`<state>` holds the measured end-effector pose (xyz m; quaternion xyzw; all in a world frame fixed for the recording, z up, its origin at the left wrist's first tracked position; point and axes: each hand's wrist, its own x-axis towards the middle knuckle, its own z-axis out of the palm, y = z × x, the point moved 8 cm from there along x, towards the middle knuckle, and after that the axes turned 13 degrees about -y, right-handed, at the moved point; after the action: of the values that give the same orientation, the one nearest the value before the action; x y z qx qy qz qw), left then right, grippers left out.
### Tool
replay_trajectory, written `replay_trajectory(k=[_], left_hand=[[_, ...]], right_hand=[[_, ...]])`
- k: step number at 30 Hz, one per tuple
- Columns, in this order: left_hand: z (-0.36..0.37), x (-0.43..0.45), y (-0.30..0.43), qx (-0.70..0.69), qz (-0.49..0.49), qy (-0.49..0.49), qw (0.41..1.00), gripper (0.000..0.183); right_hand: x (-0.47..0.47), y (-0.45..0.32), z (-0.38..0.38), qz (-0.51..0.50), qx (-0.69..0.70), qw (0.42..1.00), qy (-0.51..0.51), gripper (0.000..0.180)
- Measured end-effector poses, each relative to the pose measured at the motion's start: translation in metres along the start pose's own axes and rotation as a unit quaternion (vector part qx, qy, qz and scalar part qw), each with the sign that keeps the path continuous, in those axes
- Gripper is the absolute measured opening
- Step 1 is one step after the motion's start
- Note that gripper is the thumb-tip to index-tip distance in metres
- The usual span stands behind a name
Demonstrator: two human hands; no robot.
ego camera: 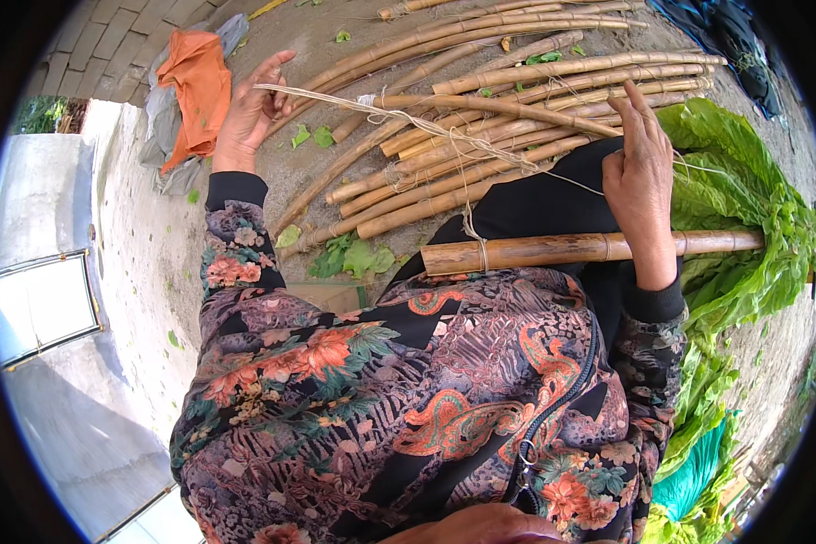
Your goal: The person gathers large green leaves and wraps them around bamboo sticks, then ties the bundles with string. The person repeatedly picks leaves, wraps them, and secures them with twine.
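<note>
My left hand (258,102), at the upper left, holds the looped end of a bundle of thin pale string (387,114), with its index finger extended. The bundle stretches right and down, tangled in its middle. From it one strand reaches my right hand (639,166), which grips it with two fingers raised; a free tail shows beyond. The grip itself is partly hidden behind the hand. Some string hangs down to a knot around a bamboo pole (537,251) lying across my lap, below my right hand. The pole's far end rests against large green leaves (727,197).
Many bamboo poles (442,153) lie on the ground ahead, some tied with string. An orange bag (197,88) and grey plastic lie at the upper left. Dark netting or fabric (734,51) is at the upper right. Teal fabric (693,476) lies among leaves at the lower right.
</note>
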<state>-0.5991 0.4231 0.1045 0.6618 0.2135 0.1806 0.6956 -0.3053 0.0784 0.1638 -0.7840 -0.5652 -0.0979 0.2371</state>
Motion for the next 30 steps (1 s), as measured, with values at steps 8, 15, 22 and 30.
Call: replay_trajectory(k=[8, 15, 22, 30], left_hand=[[-0.017, -0.032, 0.010, -0.031, 0.038, 0.066, 0.997, 0.051], [-0.044, -0.062, 0.002, -0.005, 0.031, 0.133, 0.991, 0.038], [-0.071, -0.084, -0.085, -0.004, -0.120, 0.168, 0.978, 0.016], [-0.086, -0.100, -0.178, -0.062, -0.241, 0.091, 0.964, 0.022]], right_hand=[[0.013, -0.029, 0.125, -0.017, 0.266, 0.880, -0.394, 0.047], [0.016, -0.007, 0.162, 0.185, 0.567, 0.737, -0.317, 0.021], [0.034, 0.060, 0.074, 0.218, 0.589, 0.765, -0.144, 0.019], [0.007, 0.052, 0.037, 0.224, 0.489, 0.816, -0.211, 0.019]])
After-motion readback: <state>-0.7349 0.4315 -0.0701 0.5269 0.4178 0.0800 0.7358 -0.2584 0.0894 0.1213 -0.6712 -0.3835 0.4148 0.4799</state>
